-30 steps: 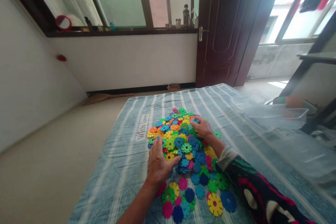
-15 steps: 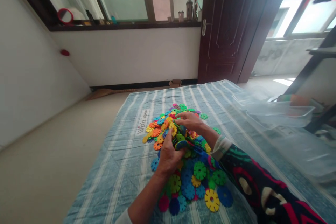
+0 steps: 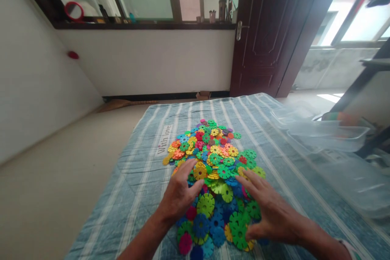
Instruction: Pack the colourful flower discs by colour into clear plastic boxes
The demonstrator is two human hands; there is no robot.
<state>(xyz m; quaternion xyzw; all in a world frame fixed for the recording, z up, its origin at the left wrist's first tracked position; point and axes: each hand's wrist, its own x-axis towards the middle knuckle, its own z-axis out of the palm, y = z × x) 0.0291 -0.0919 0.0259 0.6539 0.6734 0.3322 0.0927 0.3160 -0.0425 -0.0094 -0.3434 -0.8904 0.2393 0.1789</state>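
Note:
A heap of colourful notched plastic flower discs (image 3: 217, 207) spreads over the striped blue bedspread (image 3: 143, 195). On the heap's left side is my left hand (image 3: 181, 193), thumb and fingers apart. Just beyond its fingertips lies a yellow disc (image 3: 200, 170); whether they touch is unclear. My right hand (image 3: 271, 207) hovers at the heap's right edge, fingers spread and nothing in them. Below its thumb lies a large green disc (image 3: 239, 231). More green discs (image 3: 224, 170) lie between the two hands.
Clear plastic boxes (image 3: 344, 138) stand to the right on the bed, with a transparent lid or sheet (image 3: 356, 187) nearer me. Behind the bed are a dark red door (image 3: 265, 36) and a window sill (image 3: 146, 26) with a flask (image 3: 222, 6).
Both hands have come apart from the heap's middle, the right moving right and nearer me. The clump of discs between them now lies spread on the heap.

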